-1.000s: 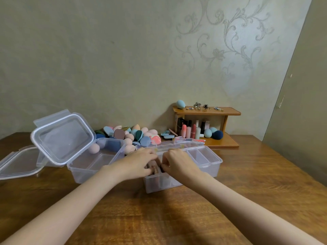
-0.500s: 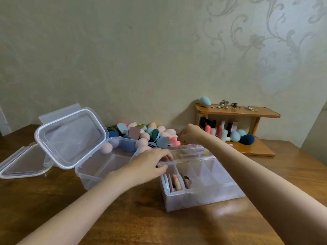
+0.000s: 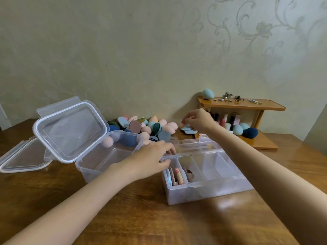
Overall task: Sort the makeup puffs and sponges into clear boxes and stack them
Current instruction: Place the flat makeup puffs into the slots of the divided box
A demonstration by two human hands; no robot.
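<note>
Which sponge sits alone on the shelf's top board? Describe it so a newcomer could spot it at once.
Find the small wooden shelf against the wall at the table's far right. On the left end of its top board stands a light blue egg-shaped sponge, beside scattered small jewellery. It is the only sponge up there; the other blue sponges lie on the lower board.

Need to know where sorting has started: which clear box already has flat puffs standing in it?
The divided box under the left hand; the undivided one holds only egg sponges.

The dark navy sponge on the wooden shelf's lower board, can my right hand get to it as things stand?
Probably yes: the dark navy sponge sits uncovered at the board's front, beside the right hand, with nothing between them.
</note>
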